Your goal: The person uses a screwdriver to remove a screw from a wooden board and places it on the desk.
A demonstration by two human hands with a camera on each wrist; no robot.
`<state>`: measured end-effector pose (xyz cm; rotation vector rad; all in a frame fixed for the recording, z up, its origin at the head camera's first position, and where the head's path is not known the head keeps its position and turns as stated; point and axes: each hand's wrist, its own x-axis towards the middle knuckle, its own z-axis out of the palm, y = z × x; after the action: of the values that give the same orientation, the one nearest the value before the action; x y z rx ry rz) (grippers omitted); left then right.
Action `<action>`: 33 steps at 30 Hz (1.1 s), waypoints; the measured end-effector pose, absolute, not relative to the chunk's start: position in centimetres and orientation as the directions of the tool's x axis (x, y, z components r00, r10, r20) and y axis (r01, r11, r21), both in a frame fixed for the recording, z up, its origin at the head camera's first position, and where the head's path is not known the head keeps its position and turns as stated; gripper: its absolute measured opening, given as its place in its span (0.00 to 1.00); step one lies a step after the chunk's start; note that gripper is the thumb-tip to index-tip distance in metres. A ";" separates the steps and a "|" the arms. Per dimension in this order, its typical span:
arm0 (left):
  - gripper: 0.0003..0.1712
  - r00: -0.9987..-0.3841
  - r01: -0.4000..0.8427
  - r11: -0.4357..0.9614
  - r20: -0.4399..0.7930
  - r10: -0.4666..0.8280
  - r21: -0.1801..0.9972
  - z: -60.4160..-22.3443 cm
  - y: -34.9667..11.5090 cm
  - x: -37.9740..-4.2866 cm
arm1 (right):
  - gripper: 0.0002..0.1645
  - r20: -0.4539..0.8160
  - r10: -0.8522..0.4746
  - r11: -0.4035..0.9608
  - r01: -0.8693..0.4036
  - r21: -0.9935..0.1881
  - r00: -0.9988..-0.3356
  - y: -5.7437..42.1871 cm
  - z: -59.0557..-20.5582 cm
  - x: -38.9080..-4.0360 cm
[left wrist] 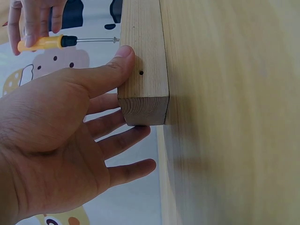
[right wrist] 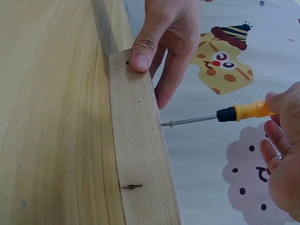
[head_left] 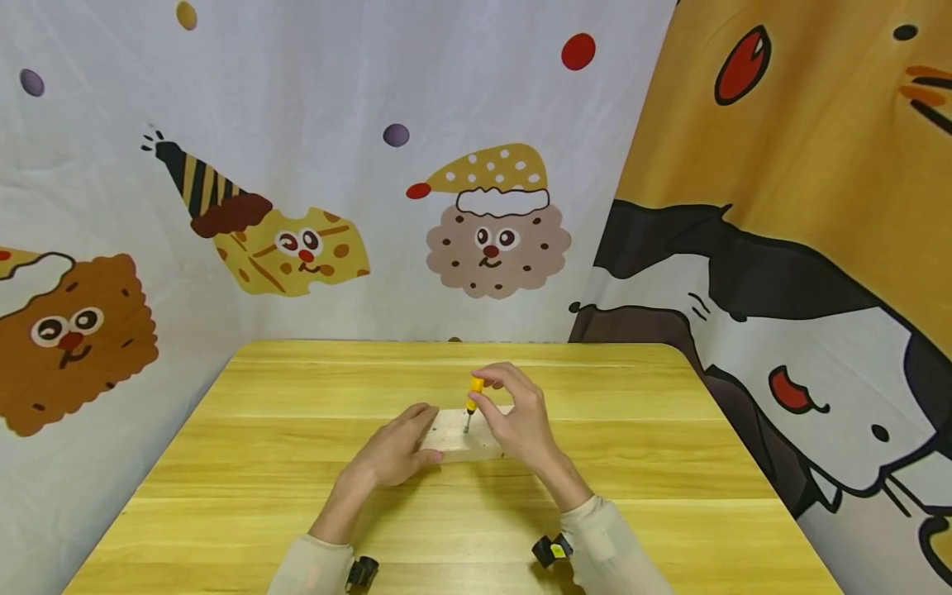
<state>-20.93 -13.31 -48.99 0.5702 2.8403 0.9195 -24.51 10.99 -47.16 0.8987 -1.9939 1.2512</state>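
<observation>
A pale wooden block (head_left: 452,446) lies flat on the table. My left hand (head_left: 397,446) grips its left end, thumb on the near side and fingers around the end and far side. My right hand (head_left: 523,417) holds a screwdriver (right wrist: 241,112) with a yellow and black handle, pinched between thumb and fingers. The screwdriver stands nearly upright over the block. Its tip meets the head of a screw (right wrist: 167,124), whose threaded end stands in the block's top face with some thread showing. In the left wrist view, the thumb presses the block's side near a small dark hole (left wrist: 141,72).
The wooden table (head_left: 297,397) extends around the block on all sides. Behind it hangs a white curtain (head_left: 320,107) with cartoon snacks, and an orange printed cloth (head_left: 669,149) hangs at the right. A dark knot (right wrist: 132,187) marks the block's near side.
</observation>
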 end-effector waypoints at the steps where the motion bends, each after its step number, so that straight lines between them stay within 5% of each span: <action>1: 0.44 -0.925 0.317 0.749 0.015 0.380 0.582 -49.0 -13.3 -21.0 | 0.20 0.782 -0.226 0.323 -0.802 -0.502 -0.581 11.0 -47.2 -24.5; 33: 0.45 -0.924 0.310 0.749 0.000 0.382 0.586 -49.3 -13.4 -21.0 | 0.19 0.800 -0.216 0.313 -0.816 -0.486 -0.560 11.1 -47.1 -24.5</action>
<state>-21.01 -13.38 -49.30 0.5610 2.8248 0.9145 -24.45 11.08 -47.06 0.9102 -1.9626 1.2456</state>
